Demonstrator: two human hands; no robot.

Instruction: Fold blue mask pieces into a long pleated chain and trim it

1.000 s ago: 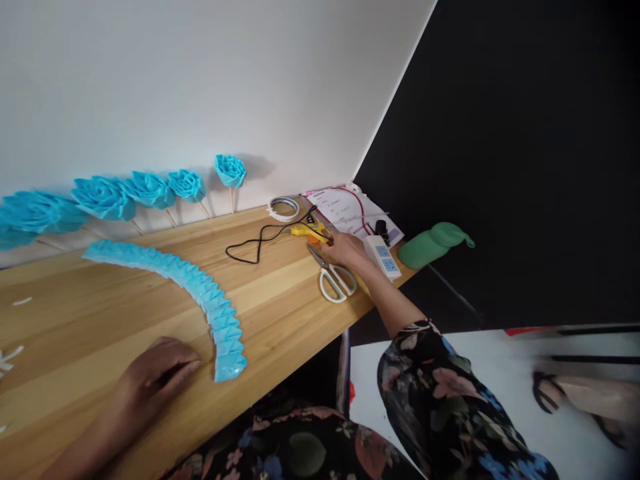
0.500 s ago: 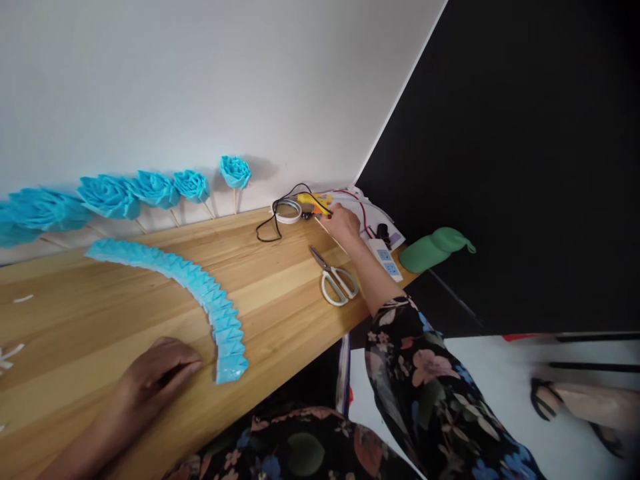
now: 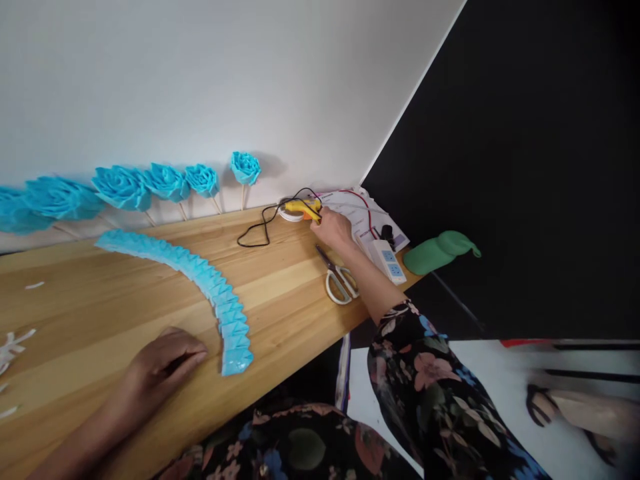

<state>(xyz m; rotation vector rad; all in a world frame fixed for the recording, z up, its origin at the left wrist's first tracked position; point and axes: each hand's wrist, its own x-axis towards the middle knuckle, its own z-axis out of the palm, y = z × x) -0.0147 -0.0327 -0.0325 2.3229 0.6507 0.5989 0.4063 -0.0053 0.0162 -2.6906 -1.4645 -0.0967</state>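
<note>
My right hand [image 3: 334,227] is at the back of the wooden table, its fingers closed around the handle of a yellow hot glue gun [image 3: 303,207]. The gun lies across a white roll of tape [image 3: 289,215], with its black cord [image 3: 265,230] looping to the left. White-handled scissors [image 3: 340,283] lie just in front of my right forearm. My left hand [image 3: 167,360] rests on the table with curled fingers, thumb against them and nothing visible in the grip. Close to its right is the end of a curved, pleated blue paper strip [image 3: 207,283].
Several blue paper flowers [image 3: 123,188] on thin sticks lean against the wall. At the right are printed sheets [image 3: 345,207], a white power strip [image 3: 389,260] and a green bottle [image 3: 435,253]. White scraps [image 3: 13,347] lie at left. A person's sandalled foot [image 3: 543,403] shows at lower right.
My right hand lifted the glue gun toward the back by the papers, then brought it left and down over the tape roll. My left hand stayed put; the view shifted slightly.
</note>
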